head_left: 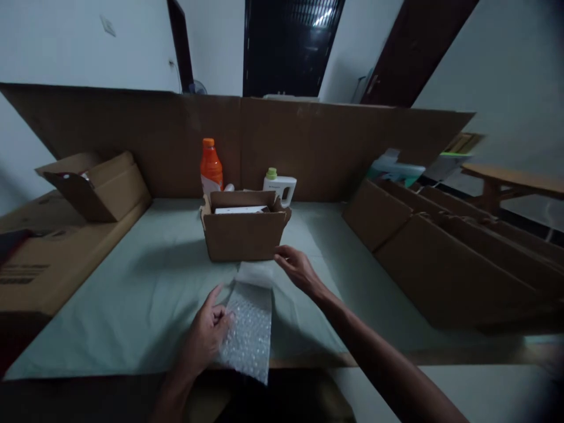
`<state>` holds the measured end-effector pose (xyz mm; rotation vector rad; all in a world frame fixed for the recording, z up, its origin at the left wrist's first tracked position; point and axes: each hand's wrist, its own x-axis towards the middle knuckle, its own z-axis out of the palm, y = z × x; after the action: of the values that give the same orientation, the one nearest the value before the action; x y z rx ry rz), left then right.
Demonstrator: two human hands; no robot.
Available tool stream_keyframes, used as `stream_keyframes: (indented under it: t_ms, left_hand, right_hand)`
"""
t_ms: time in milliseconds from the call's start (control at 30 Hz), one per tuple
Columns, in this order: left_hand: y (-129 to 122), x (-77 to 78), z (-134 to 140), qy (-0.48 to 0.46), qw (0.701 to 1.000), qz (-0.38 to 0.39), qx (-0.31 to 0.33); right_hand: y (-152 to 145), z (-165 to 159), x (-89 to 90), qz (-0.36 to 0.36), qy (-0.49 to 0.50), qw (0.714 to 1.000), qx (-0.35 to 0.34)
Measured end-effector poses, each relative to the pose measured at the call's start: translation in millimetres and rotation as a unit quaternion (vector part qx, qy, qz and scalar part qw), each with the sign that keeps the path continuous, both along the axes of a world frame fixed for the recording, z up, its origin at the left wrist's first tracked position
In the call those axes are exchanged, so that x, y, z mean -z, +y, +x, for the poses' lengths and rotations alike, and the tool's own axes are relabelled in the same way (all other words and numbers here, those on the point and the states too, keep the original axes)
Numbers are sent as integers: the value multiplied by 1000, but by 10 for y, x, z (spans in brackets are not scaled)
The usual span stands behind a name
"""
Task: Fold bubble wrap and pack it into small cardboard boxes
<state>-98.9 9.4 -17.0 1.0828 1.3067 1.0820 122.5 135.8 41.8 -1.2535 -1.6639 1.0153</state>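
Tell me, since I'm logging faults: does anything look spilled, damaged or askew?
Nothing looks spilled or plainly damaged. Only the bubble wrap looks slightly odd: by the left hand, its near end juts past the front edge of the table.

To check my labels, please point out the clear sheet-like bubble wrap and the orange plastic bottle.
Clear bubble wrap [249, 328]: head view, middle of its bubbled surface.
Orange plastic bottle [212, 167]: head view, its orange body.

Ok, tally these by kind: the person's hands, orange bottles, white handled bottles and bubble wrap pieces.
Hands: 2 (left hand, right hand)
Orange bottle: 1
White handled bottle: 1
Bubble wrap piece: 1
Total: 5
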Motion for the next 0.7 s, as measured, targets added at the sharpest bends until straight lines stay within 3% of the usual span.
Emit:
stream_keyframes:
  t_ms: [67,200,267,467,600,700]
  left_hand:
    - [-48,17,-124,36,999,0,8]
    - [-118,-36,-285,113,991,-1,76]
    - [-32,-42,-375,146,987,7,61]
    - [756,45,-643,202,964,74,-158]
    - [1277,36,-522,216,955,118,-165]
    - [1575,-17,-372,245,945,135,-172]
  right_hand:
    - [-15,45,128,18,-28,999,-5]
    - [-163,175,206,65,-104,992,-32]
    - [-167,255,258,66,-125,990,-28]
    - [299,420,510,46,-109,992,51]
    - [612,263,555,62,-101,993,-5]
    - [812,112,530,86,-116,989,16]
